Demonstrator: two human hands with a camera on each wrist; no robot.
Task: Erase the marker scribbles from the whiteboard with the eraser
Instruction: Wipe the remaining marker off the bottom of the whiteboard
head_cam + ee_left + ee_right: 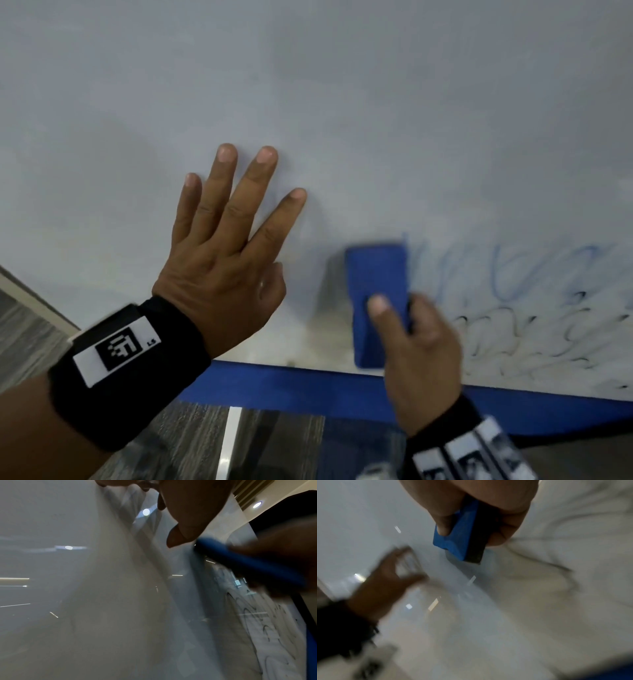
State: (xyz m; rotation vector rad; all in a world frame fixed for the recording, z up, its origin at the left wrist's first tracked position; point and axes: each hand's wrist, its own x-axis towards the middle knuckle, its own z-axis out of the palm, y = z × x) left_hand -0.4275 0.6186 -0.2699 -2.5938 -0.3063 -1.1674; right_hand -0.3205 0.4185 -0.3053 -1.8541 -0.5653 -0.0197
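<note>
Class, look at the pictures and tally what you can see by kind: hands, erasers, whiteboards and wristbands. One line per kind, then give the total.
Hands: 2, the left hand flat on the board and the right hand holding the eraser
Erasers: 1, the blue eraser
Whiteboards: 1, the whiteboard
Wristbands: 2, the left wristband and the right wristband
Total: 6

One whiteboard (308,85) fills the head view, edged along its lower side by one blue band (308,383). There are two hands on it, the left hand (222,260) and the right hand (418,353), each with one black wristband, the left wristband (130,370) and the right wristband (469,445), and there is one blue eraser (376,284). The scribbles fall into two kinds by colour, one patch of blue scribbles (513,274) and one patch of black scribbles (534,342); single strokes are too blurred to count.
</note>
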